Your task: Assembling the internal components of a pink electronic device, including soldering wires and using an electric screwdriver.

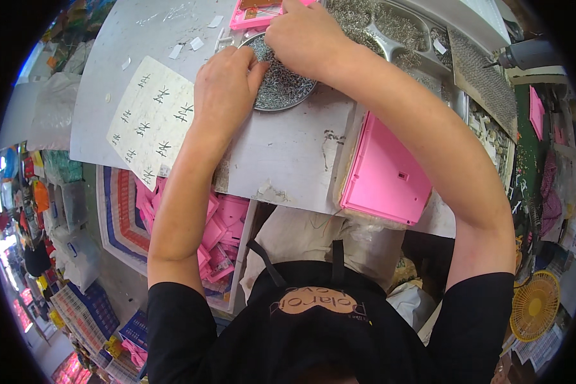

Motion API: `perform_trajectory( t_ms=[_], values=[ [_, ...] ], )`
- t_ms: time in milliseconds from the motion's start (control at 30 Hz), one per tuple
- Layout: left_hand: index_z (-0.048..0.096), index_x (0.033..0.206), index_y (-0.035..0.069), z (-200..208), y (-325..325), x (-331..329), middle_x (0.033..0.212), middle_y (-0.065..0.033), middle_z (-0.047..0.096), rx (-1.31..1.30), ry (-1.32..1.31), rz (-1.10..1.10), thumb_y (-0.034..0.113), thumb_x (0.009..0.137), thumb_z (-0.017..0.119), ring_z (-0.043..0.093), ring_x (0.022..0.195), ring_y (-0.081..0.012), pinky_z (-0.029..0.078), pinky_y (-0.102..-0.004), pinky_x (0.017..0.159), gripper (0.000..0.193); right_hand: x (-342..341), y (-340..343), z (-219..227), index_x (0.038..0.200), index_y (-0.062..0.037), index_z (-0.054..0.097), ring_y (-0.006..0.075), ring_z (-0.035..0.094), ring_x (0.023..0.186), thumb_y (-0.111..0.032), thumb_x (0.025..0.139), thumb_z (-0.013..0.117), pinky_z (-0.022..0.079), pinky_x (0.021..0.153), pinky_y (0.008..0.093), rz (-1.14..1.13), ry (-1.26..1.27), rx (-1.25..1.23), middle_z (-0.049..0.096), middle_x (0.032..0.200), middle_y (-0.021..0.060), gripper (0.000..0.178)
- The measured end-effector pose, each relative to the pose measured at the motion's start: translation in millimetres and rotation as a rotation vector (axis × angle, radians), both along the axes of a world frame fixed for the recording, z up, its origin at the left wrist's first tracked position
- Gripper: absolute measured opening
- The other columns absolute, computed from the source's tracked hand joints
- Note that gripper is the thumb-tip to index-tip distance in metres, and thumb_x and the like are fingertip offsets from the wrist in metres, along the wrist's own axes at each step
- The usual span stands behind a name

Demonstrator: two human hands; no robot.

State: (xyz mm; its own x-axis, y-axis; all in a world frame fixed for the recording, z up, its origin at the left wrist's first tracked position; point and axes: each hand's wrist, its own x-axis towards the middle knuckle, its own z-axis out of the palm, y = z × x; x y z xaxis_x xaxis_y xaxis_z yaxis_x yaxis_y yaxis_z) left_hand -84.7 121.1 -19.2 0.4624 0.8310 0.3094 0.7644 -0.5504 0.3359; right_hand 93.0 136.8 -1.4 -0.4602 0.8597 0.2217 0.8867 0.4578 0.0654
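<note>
A round metal bowl (287, 106) full of small screws (281, 86) sits near the far side of the grey worktable. My left hand (227, 83) is at its left rim, with curled fingers and the thumb reaching over the screws; what the fingers hold, if anything, is too small to make out. My right hand (307, 41) reaches across the bowl toward a pink plastic frame (242, 19) at the top edge of the view. Its fingers are drawn together at the frame, and their tips are partly cut off. A brown piece with a thin red wire shows inside the frame.
Right of the bowl stands a compartmented metal tray (398, 29) of small metal parts. A power screwdriver (528, 54) lies farther right. Pink panels (387, 173) stack by the table's front edge. A marked paper sheet (150, 115) lies left, above a bin of pink parts (224, 237).
</note>
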Motion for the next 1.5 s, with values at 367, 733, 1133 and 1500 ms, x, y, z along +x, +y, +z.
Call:
perform_trajectory(
  t_ms=[367,733,1133,1500],
  values=[
    [0.066,0.09,-0.001,21.9,-18.9,-9.7,0.082,-0.0148,0.067,-0.168,-0.187,0.006,0.021,0.092,0.071,0.064,0.075,-0.0312,0.049,-0.0409,0.071,0.022,74.3,-113.7,44.7,0.08,-0.0097,0.075,0.0284,0.063,0.078,-0.022,0.085,0.072,0.049,0.072,0.0431,0.039,0.542,0.078,0.068,0.078,0.0051,0.013],
    [0.067,0.083,0.003,42.9,-122.1,33.2,0.074,-0.008,0.062,-0.326,-0.34,-0.417,0.008,0.083,0.08,0.06,0.065,-0.0244,0.047,-0.0358,0.059,0.015,118.0,-277.8,49.1,0.091,-0.0026,0.073,0.0228,0.06,0.073,-0.012,0.074,0.073,0.05,0.074,0.0376,-0.123,0.249,-0.097,0.062,0.073,0.0039,0.02],
    [0.064,0.08,0.002,46.7,-125.6,26.3,0.075,-0.0057,0.063,-0.302,-0.328,-0.491,0.001,0.08,0.08,0.057,0.063,-0.0185,0.043,-0.0305,0.056,0.016,120.2,-269.1,54.1,0.092,0.0051,0.071,0.0246,0.06,0.075,-0.008,0.068,0.068,0.052,0.072,0.0368,0.015,0.167,-0.132,0.059,0.072,0.0077,0.027],
    [0.074,0.095,-0.001,55.8,-152.0,40.7,0.082,-0.0063,0.07,-0.862,-0.611,-0.583,-0.001,0.085,0.077,0.066,0.072,-0.0136,0.05,-0.0253,0.061,0.011,105.2,-268.5,58.0,0.101,-0.0011,0.077,0.0218,0.056,0.065,-0.008,0.074,0.087,0.045,0.063,0.0334,-0.032,1.023,-0.242,0.065,0.075,0.0069,0.03]
  ],
)
